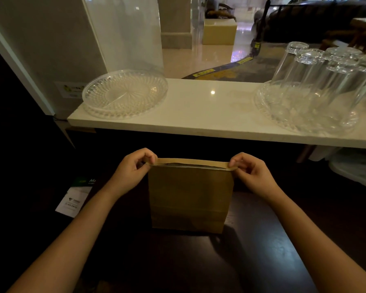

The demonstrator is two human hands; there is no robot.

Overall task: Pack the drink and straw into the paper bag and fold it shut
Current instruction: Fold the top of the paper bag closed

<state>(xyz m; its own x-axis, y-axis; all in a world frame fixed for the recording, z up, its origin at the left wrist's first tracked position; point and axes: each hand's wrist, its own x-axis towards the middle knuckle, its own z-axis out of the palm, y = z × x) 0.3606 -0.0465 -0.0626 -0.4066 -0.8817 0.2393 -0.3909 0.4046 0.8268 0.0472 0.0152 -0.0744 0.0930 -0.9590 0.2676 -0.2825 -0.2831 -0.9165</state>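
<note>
On the dark counter (252,261) a brown paper bag (189,197) stands upright, its top edge turned over in a narrow fold. Left hand (133,168) and right hand (249,170) each close a pinching grip on one top corner. Behind, a white ledge (209,111) carries a glass dish (125,94) and upturned glasses (317,75).

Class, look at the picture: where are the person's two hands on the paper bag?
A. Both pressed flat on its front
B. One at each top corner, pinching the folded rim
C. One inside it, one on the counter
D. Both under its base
B: the left hand and right hand each pinch a top corner of the upright paper bag, where the rim is folded over.
</note>
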